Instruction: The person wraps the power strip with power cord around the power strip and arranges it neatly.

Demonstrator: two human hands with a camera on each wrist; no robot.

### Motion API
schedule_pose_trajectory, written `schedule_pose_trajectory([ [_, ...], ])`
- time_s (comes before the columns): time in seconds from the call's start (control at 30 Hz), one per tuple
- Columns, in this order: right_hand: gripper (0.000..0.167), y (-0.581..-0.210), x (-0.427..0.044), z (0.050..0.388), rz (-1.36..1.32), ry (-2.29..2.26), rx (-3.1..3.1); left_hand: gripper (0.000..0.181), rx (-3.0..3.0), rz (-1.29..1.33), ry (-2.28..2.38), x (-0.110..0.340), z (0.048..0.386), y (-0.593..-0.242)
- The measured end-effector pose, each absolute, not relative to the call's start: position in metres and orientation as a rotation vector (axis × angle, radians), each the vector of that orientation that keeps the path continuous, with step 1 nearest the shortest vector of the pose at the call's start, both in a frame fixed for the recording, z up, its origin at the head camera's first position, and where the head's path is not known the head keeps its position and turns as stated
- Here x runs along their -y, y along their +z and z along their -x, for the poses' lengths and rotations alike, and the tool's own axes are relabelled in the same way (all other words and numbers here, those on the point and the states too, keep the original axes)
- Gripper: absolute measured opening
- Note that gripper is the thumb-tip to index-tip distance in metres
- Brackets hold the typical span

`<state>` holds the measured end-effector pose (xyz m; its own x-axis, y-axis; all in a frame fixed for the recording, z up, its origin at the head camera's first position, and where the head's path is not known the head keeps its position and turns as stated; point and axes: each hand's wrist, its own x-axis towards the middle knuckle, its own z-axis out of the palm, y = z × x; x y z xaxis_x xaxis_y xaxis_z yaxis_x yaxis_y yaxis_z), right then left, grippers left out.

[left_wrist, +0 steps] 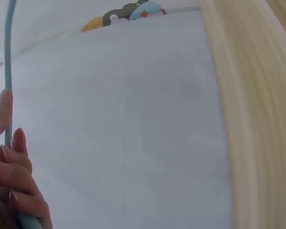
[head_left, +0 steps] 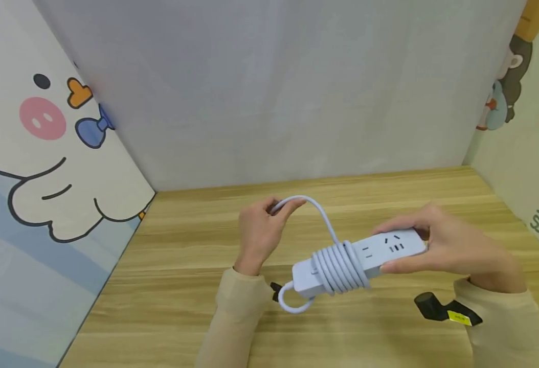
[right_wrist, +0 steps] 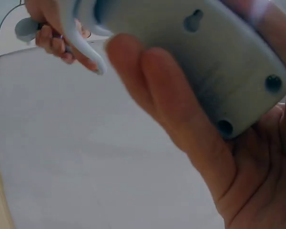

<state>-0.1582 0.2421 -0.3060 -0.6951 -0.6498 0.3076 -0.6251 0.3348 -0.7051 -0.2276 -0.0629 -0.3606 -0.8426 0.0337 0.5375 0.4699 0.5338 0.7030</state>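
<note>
A white power strip (head_left: 391, 248) is held above the table, its sockets facing up and tilted. My right hand (head_left: 453, 248) grips it by the right end, thumb on the near side and fingers on the far side. The right wrist view shows its underside (right_wrist: 205, 62) with screw holes. Several turns of white cable (head_left: 340, 268) wrap around its left half. From these turns a free length of cable (head_left: 320, 209) arches up to my left hand (head_left: 262, 227), which holds it between thumb and curled fingers. Part of that cable (left_wrist: 8, 62) also shows in the left wrist view.
Beneath both hands lies a wood-grain table (head_left: 168, 306). A pale wall (head_left: 288, 102) stands behind it, with cartoon-printed panels at the left (head_left: 21, 204) and right (head_left: 536, 153). A black wrist mount (head_left: 449, 311) sits by the right sleeve.
</note>
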Motion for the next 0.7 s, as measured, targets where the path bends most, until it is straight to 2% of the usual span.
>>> schedule_pose_trajectory([
  [0.1,0.035,-0.306,-0.232,0.157,1.213,-1.146,-2.652,0.045,2.209,0.485,-1.109,0.062,0.221,-0.353],
  [0.3,0.039,-0.308,-0.219,0.16,1.1,-0.937,-2.839,0.04,2.031,0.596,-0.84,0.05,0.207,-0.343],
  [0.5,0.041,-0.31,-0.217,0.161,1.09,-0.907,-2.845,0.035,1.885,0.725,-0.832,0.033,0.195,-0.338],
  [0.7,0.042,-0.312,-0.209,0.162,1.056,-0.901,-2.859,0.032,1.884,0.72,-0.889,0.034,0.193,-0.338],
])
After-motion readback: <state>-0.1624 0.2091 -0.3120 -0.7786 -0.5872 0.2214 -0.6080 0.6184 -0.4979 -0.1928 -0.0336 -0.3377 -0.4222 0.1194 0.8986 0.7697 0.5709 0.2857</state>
